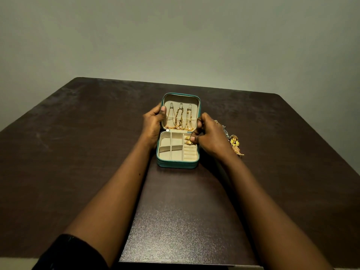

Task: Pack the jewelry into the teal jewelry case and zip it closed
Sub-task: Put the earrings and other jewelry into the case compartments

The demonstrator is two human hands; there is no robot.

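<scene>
Dark brown wood of the table (78, 152) fills the lower half of the head view, with a plain grey-green wall (175, 36) behind its far edge. Midway between the left and right edges, nearer the far edge than the near one, we see the teal jewelry case (176, 164) lying open. Its lid (182, 97) is propped up towards the wall, and its tray is flat on the wood.

Gold chains (180, 118) hang from three hooks on the cream lining of the lid and pool along its lower edge. Our left hand (153, 123) grips the lid's left edge, the thumb pressed on the lining and the other fingers curled round the outside.

Our right hand (209, 133) reaches over the tray's right side, fingers curled and fingertips bunched together on the gold earrings (188, 140) in the far right compartment. Just in front of that compartment sit the ring rolls (190, 152). The other compartments show only lining.

More loose jewelry (235, 143), gold and silvery, lies on the table just beyond the right hand towards the right edge, partly hidden by it. A dark sleeve (68, 254) covers the left upper arm at the near edge.
</scene>
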